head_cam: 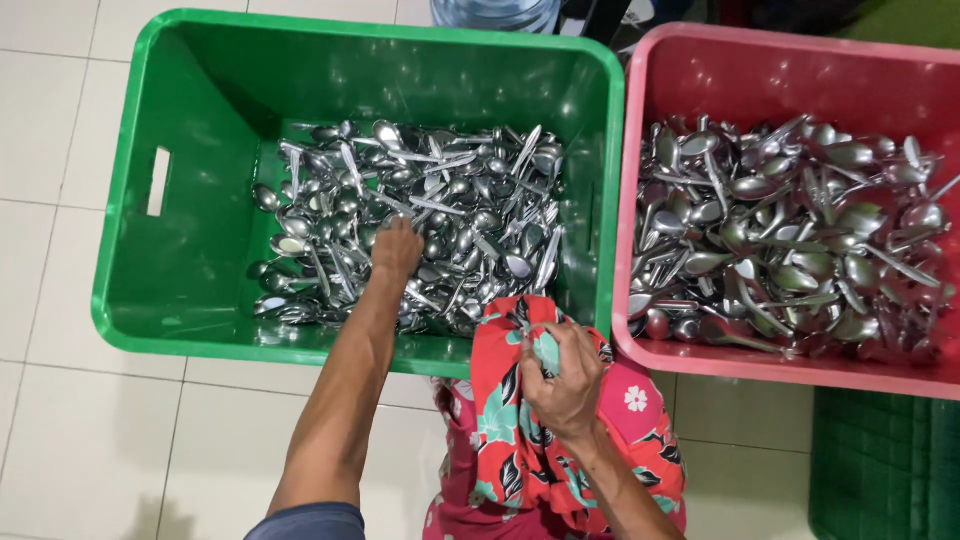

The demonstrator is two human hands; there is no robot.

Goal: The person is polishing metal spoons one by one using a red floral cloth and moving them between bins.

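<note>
A green plastic bin (190,240) holds a heap of metal spoons (470,210). My left hand (397,248) reaches down into that heap, its fingers closed among the spoons; what it grips is hidden under the hand. My right hand (565,380) is closed on a red floral cloth (500,420) bunched up just in front of the green bin's near rim. To the right, a pink plastic bin (700,75) holds another heap of metal spoons (790,240).
White floor tiles (90,430) lie around the bins. A dark green crate (885,465) sits at the bottom right. The base of a clear water bottle (495,14) shows behind the green bin.
</note>
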